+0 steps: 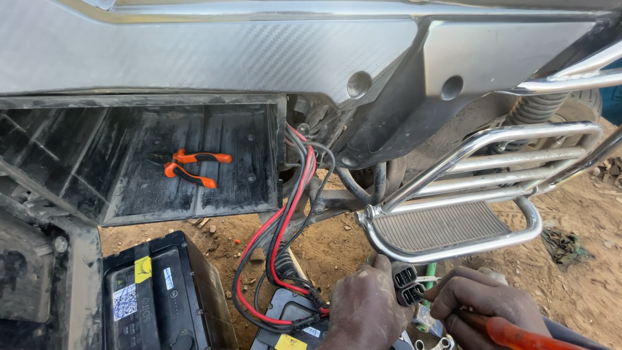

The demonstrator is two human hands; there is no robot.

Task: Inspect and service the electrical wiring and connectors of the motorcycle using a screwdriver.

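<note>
My left hand (366,310) grips a black multi-pin plug connector (404,283) at the bottom centre, its socket face turned to the right. My right hand (483,308) holds a tool with an orange handle (518,336) and points its tip at the connector's face. A bundle of red and black cables (285,220) loops down from under the vehicle body to a black battery (291,324) beside my left hand.
Orange-handled pliers (191,167) lie in the open black battery compartment (129,162). A second black battery (155,298) stands on the dirt at the lower left. A chrome footrest and guard rails (453,227) jut out at the right, under the silver body panel (227,52).
</note>
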